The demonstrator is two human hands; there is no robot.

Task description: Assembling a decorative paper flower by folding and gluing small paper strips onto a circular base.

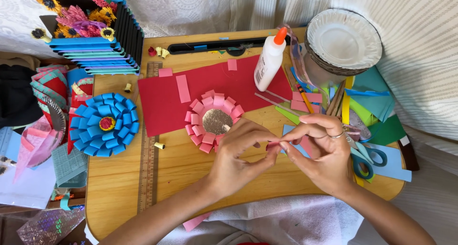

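My left hand point(241, 156) and my right hand point(324, 152) meet over the wooden lap table point(181, 171). Both pinch one small pink paper strip point(273, 144) between their fingertips. Just left of the hands lies a partly made pink paper flower point(208, 120), a ring of folded loops around a glittery round centre. It rests on the edge of a red paper sheet point(162, 102). A ring sits on a finger of my right hand.
A finished blue paper flower point(104, 124) lies at the left, beside a wooden ruler point(149, 154). A white glue bottle point(270, 60) stands behind, with paper plates point(342, 40), coloured paper scraps point(377, 106) and teal scissors point(367, 156) at the right. A decorated box point(95, 35) sits at the back left.
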